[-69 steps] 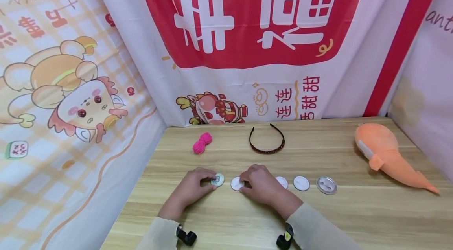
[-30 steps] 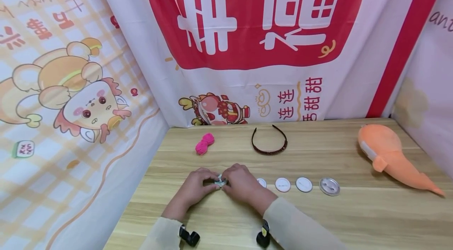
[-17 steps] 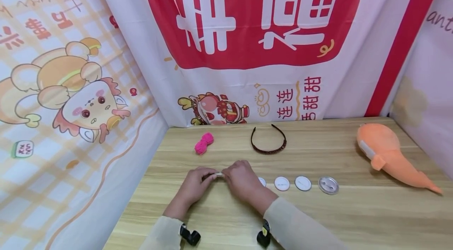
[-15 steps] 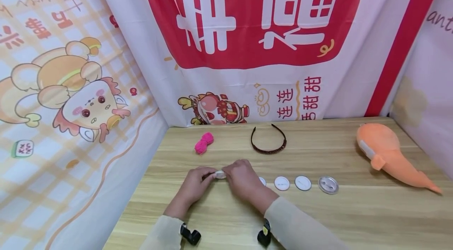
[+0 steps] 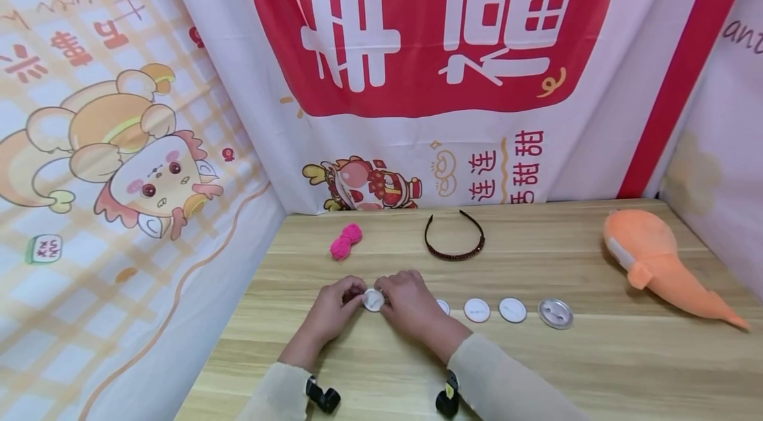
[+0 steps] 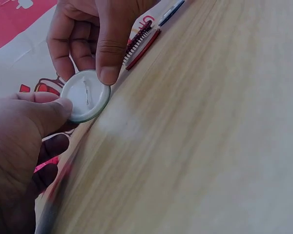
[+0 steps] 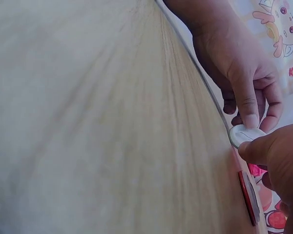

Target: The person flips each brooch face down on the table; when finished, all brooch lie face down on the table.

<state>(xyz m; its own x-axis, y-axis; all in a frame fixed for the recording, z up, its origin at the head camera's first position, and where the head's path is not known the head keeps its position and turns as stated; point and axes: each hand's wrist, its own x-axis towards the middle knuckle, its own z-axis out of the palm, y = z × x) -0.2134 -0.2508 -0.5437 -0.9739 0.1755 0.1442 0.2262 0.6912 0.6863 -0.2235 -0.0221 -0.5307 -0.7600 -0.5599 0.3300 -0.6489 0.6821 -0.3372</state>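
Observation:
Both hands pinch one round pin-back button badge [image 5: 373, 300] by opposite edges. Its white back, with the metal pin across it, faces up and toward the person. My left hand [image 5: 331, 312] holds the left edge between thumb and fingers; my right hand [image 5: 408, 302] pinches the right edge. In the left wrist view the badge [image 6: 86, 96] shows a greenish rim and its pin lies flat along the back. To the right, a white-backed badge [image 5: 443, 306] is partly covered by the right hand, beside two more white-backed badges [image 5: 477, 310] and a larger silver-backed badge [image 5: 556, 313].
Behind the hands lie a bright pink yarn bundle [image 5: 346, 241] and a dark beaded headband [image 5: 455, 254]. An orange plush toy [image 5: 650, 255] lies at the right of the wooden table [image 5: 381, 374]. Printed cloths [image 5: 572, 156] hang at the back and sides.
My right hand has left the second badge and moved left to the one in my left hand. That badge has turned from patterned face to white back.

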